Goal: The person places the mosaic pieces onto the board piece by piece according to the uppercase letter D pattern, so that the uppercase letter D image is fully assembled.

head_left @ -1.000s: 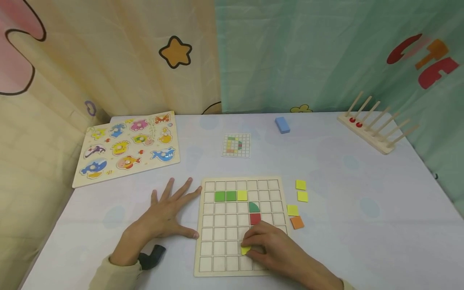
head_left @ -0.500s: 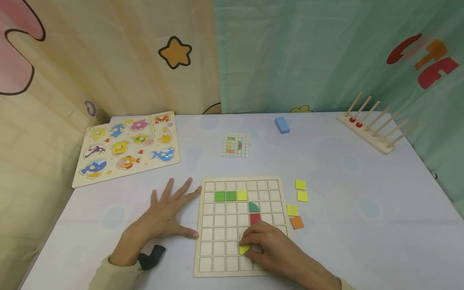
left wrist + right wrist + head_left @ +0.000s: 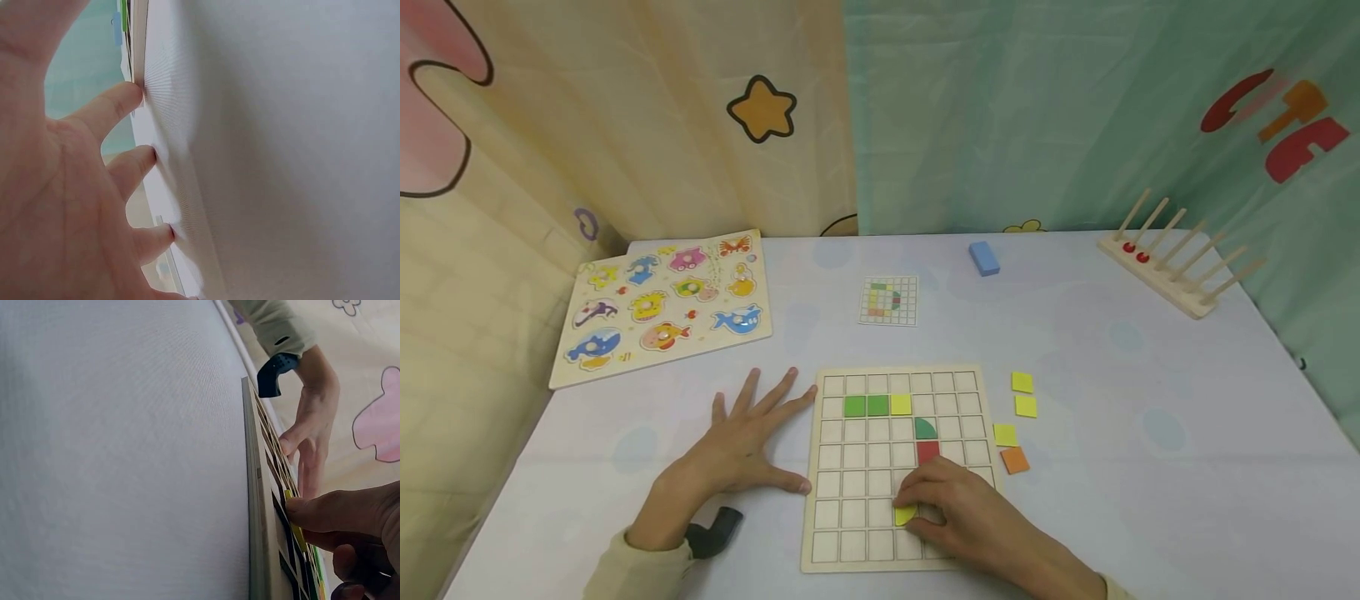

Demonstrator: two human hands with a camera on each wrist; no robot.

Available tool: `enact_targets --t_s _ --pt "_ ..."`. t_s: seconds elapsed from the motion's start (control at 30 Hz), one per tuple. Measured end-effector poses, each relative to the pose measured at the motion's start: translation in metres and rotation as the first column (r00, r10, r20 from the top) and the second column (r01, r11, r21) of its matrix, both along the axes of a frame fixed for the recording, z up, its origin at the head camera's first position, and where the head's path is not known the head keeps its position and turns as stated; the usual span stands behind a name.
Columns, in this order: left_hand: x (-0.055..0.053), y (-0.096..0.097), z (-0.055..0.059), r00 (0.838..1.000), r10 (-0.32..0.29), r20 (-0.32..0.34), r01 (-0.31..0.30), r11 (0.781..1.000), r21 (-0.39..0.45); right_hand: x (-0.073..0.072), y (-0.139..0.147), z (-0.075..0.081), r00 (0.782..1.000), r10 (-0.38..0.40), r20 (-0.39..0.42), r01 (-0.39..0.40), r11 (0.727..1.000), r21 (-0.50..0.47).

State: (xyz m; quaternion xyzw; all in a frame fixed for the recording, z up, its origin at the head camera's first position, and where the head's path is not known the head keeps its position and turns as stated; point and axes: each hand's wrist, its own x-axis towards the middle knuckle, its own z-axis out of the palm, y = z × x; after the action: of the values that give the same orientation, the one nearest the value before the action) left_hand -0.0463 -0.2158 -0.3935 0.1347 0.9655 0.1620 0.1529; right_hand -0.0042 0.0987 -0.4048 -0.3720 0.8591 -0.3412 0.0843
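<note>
My right hand (image 3: 966, 517) pinches a yellow tile (image 3: 905, 517) between thumb and fingertips, over a cell in the lower middle of a wooden grid board (image 3: 853, 514). In the right wrist view the yellow tile (image 3: 289, 494) stands tilted against the grid; whether it sits fully in the cell I cannot tell. My left hand (image 3: 737, 454) lies with fingers spread, its index fingertip and thumb touching the board's left edge. Set into the board are two green tiles (image 3: 867, 406), a yellow tile (image 3: 901, 405), a green quarter-round (image 3: 926, 429) and a red tile (image 3: 928, 452).
Right of the board lie yellow tiles (image 3: 1022, 382) and an orange tile (image 3: 1015, 460). Behind it are a pattern card (image 3: 888, 301) and a blue block (image 3: 984, 259). A sea-animal puzzle (image 3: 666, 304) stands back left, a peg rack (image 3: 1165, 275) with red beads back right.
My right hand has shifted the yellow tile slightly left over the cell, then stayed almost still for the last half second. The left hand has not moved.
</note>
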Motion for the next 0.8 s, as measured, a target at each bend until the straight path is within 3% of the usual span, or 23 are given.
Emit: enact_targets --t_s 0.4,0.63,0.8 --pt "0.000 0.000 0.000 1.000 0.002 0.002 -0.002 1.000 0.010 -0.003 0.013 -0.001 0.992 -0.016 -0.127 0.007 0.997 -0.074" --pt "0.000 0.001 0.001 1.000 0.001 0.012 -0.001 1.000 0.017 -0.007 0.033 0.000 0.989 -0.075 -0.130 0.051 0.983 -0.175" --pt "0.000 0.001 0.002 1.000 0.002 0.014 -0.002 1.000 0.019 -0.009 0.049 0.002 0.977 -0.144 -0.158 0.119 0.980 -0.158"
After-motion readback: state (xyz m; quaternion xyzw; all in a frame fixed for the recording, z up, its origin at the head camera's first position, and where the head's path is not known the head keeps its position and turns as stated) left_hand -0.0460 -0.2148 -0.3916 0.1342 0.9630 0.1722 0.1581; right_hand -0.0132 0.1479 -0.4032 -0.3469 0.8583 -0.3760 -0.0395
